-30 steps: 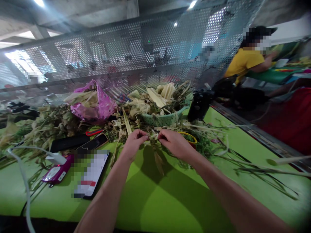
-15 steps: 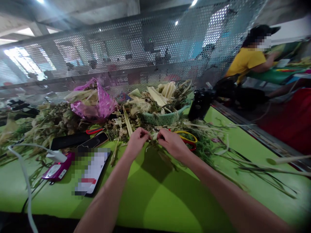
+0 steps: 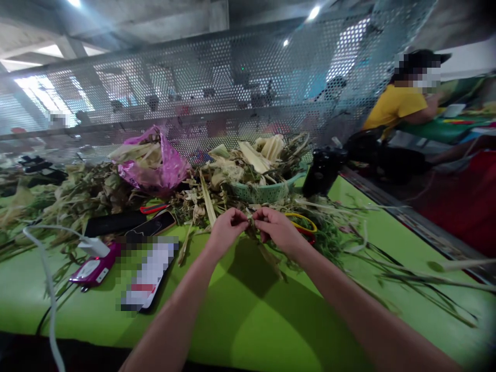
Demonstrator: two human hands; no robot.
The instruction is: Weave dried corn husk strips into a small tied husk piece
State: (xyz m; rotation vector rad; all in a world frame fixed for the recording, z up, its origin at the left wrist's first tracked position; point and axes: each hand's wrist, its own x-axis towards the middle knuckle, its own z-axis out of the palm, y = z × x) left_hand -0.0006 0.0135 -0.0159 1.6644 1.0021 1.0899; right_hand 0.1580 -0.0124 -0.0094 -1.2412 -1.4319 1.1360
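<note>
Above the bright-green tabletop (image 3: 240, 330), just before the round pale-green plastic basket (image 3: 258, 193), the left hand (image 3: 229, 227) and right hand (image 3: 277, 228), fingertips pinched closed, hold a dry tan-green plant strip (image 3: 272, 257) between them.

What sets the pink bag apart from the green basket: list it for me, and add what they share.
Surface: the pink bag is shiny, while the green basket looks duller.
Shape: the bag is crumpled, its edge rising to an uneven peak; the basket keeps a smooth, curved rim.
Place: the bag is on the left, the basket to its right.
Shared: both hold pale, dry-looking plant matter.
</note>
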